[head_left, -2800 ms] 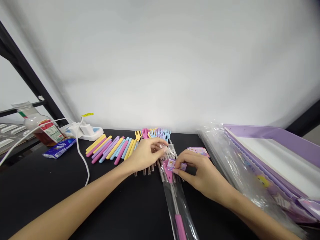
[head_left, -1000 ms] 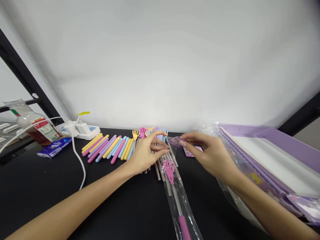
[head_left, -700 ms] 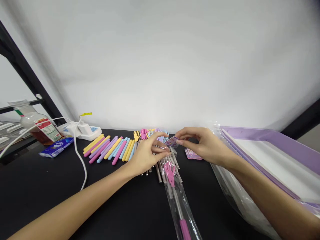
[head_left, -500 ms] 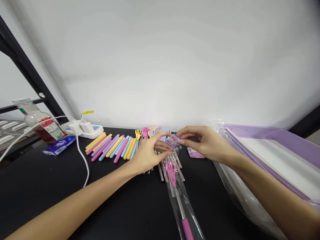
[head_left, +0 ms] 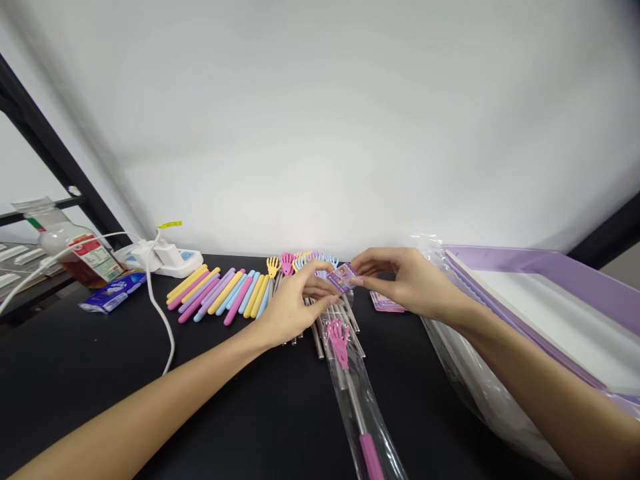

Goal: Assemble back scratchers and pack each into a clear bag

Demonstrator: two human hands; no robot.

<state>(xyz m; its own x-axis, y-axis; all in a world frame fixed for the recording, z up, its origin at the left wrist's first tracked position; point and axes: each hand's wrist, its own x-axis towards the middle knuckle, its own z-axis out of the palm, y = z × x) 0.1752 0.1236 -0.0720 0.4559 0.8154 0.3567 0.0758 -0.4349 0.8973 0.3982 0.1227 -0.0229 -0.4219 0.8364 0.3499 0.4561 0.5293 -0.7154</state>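
Lying on the black surface [head_left: 240, 413]: one clear bag [head_left: 370, 400], thin, glossy, creased; pink hand-headed scratcher [head_left: 339, 341] enclosed, its shaft metallic, its grip smooth. Small printed card [head_left: 342, 277], purple, flat, held over the bag's far end, pinched at one edge by the right hand [head_left: 413, 280]. Left hand [head_left: 287, 303] curved beside it, thumb and fingers parted; whether film is gripped cannot be told. Risks, as judged: card corner bent or snagged by clinging film; slack bag dragged askew if poorly held; slender metal rods [head_left: 318, 341] set rolling by a nudge. Nearby: round-ended pastel sticks [head_left: 215, 293], laid slantwise.
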